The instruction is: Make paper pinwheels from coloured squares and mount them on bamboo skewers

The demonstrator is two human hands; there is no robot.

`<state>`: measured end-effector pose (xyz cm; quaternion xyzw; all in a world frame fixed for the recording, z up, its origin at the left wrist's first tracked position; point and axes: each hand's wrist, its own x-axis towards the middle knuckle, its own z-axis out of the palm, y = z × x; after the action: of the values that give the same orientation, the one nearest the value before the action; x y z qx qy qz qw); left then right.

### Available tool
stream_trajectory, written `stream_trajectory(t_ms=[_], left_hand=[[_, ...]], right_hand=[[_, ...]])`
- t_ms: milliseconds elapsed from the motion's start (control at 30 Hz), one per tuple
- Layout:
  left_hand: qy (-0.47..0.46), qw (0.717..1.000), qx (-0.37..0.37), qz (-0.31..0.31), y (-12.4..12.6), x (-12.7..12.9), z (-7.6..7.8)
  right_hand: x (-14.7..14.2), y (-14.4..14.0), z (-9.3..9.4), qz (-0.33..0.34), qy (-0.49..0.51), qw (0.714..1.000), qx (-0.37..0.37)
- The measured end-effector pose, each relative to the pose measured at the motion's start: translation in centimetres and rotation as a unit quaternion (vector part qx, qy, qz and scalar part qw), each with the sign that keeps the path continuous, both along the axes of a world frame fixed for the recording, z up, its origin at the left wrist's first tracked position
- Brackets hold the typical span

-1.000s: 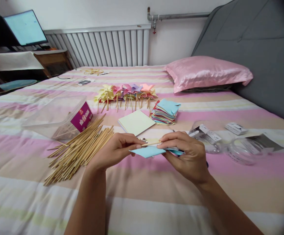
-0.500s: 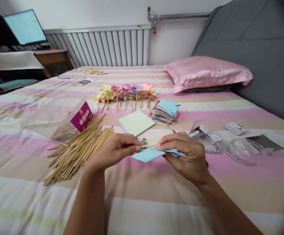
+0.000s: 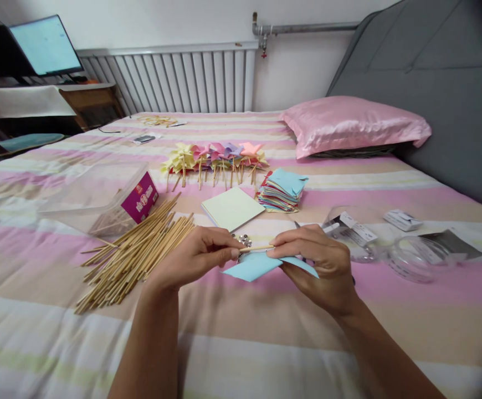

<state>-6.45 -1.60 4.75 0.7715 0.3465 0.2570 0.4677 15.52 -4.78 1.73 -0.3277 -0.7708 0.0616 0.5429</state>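
Head view: clear box [image 3: 95, 195] with sticks inside; both hands' grip closed on stick [image 3: 256, 247] and blue paper [image 3: 254, 266].

The purple label [image 3: 140, 197] on the clear box [image 3: 95, 197] bears white characters, too small to read. White tags [image 3: 351, 228] on the plastic packs show print, also illegible.

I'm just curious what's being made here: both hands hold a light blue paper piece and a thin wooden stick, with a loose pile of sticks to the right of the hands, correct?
Nearly. The head view shows the pile of sticks lying to the left of the hands, not the right. The rest holds: the left hand and right hand hold the light blue paper piece and a thin wooden stick between them.
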Motion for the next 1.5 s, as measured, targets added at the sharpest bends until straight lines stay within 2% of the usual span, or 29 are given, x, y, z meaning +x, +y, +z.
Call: stream_trajectory(t_ms=[533,967,1067,1200,1400,1500], left_hand=[[0.018,1.000,0.019,-0.012,-0.1,0.0,0.1],[0.031,0.998,0.050,-0.023,-0.2,0.2,0.3],[0.014,0.999,0.039,-0.022,0.0,0.6,-0.2],[0.019,1.000,0.001,0.015,0.4,1.2,-1.4],[0.098,0.994,0.035,0.028,1.2,1.3,-2.3],[0.098,0.995,0.015,0.024,1.4,1.1,-2.6]], right_hand=[[-0.1,0.0,-0.2,0.012,0.004,1.000,0.016],[-0.3,-0.4,-0.4,-0.044,-0.003,0.999,0.014],[-0.2,-0.3,-0.5,-0.068,0.015,0.997,-0.037],[0.2,0.4,-0.7,-0.101,0.081,0.978,-0.166],[0.9,1.4,-1.4,-0.035,0.211,0.918,-0.334],[1.1,1.7,-1.5,-0.030,0.253,0.896,-0.363]])
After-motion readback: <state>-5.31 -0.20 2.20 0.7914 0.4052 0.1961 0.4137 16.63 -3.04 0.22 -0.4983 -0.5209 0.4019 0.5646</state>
